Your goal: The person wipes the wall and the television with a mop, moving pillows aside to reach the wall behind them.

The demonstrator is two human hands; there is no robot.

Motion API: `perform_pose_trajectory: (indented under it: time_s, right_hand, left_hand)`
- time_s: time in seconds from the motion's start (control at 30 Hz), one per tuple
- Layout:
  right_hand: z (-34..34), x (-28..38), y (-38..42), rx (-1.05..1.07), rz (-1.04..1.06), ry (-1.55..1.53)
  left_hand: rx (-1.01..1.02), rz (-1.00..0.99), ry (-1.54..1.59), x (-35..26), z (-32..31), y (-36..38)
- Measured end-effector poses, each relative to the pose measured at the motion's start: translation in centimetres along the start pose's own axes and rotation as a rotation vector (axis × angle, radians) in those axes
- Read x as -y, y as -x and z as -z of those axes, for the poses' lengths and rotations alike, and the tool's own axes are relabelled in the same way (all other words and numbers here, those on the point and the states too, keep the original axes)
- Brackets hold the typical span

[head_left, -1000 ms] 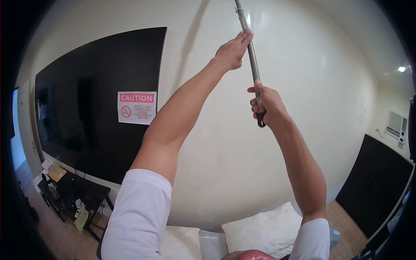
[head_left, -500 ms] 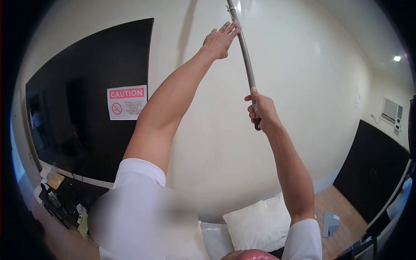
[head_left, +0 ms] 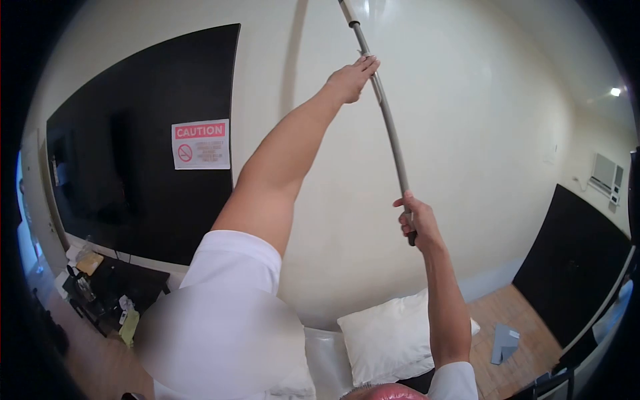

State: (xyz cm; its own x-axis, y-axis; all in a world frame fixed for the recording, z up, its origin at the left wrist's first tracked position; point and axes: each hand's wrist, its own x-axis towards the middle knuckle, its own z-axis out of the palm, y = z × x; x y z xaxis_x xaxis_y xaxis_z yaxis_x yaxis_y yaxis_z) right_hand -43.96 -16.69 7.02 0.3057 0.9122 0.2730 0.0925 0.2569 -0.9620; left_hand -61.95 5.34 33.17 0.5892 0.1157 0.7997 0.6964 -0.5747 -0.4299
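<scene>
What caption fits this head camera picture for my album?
Both arms raised toward a cream wall: the right hand grips the low end of a long grey pole; the left hand touches it higher up.

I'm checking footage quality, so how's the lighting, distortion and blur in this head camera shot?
Head view: strong fisheye bends the long grey metal pole and the cream wall, with black corners; glare sits on the wall near the pole's top; a blurred patch covers the white sleeve; both hands look sharp.

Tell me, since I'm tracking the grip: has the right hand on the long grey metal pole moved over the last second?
Yes. The right hand has dropped lower against the cream wall, nearer the white pillow.
</scene>
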Motion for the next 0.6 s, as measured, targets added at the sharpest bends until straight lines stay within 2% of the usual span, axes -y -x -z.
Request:
perform_pose_trajectory:
  time_s: [0.07, 0.13, 0.17, 0.2, 0.27, 0.33, 0.4, 0.43, 0.47, 0.53, 0.57, 0.6]
  right_hand:
    - [1.6, 0.5, 1.1, -0.071, 0.092, 0.050]
    - [3.8, 1.6, 3.3, -0.247, 0.183, 0.238]
    - [4.7, 1.3, 3.4, -0.481, 0.299, 0.469]
    - [4.1, 2.3, 4.7, -0.479, 0.292, 0.473]
    - [2.1, 4.8, 7.6, -0.755, 0.402, 0.668]
    - [0.2, 6.4, 9.2, -0.745, 0.399, 0.698]
    - [-1.2, 7.6, 10.6, -0.553, 0.312, 0.637]
    - [0.1, 5.8, 9.6, -0.368, 0.431, 0.479]
    - [0.1, 5.6, 10.4, -0.351, 0.428, 0.476]
    - [0.0, 5.7, 12.2, 0.089, 0.424, -0.005]
    - [-0.3, 5.0, 11.4, 0.199, 0.425, -0.175]
    - [-0.9, 3.8, 10.2, 0.197, 0.424, -0.177]
  left_hand:
    - [-0.018, 0.013, 0.006, -1.4, 0.7, -0.9]
    - [0.071, -0.018, 0.093, -3.1, 3.7, -1.8]
    - [0.031, 0.001, 0.125, -4.6, 5.2, -1.7]
    - [0.037, 0.005, 0.130, -4.8, 4.4, -2.4]
    - [-0.191, -0.032, 0.220, -4.9, 3.0, -4.9]
    - [-0.204, -0.046, 0.188, -4.3, 4.2, -5.9]
    - [-0.120, -0.006, -0.001, -3.3, 6.0, -6.2]
    - [-0.087, -0.014, -0.011, -2.4, 6.4, -5.9]
    - [-0.076, -0.004, -0.020, -1.8, 7.0, -5.1]
    - [-0.061, 0.022, -0.052, -1.2, 8.0, -3.8]
    - [-0.067, 0.000, -0.097, -0.5, 8.2, -3.2]
    - [-0.065, -0.002, -0.097, -0.6, 8.0, -3.0]
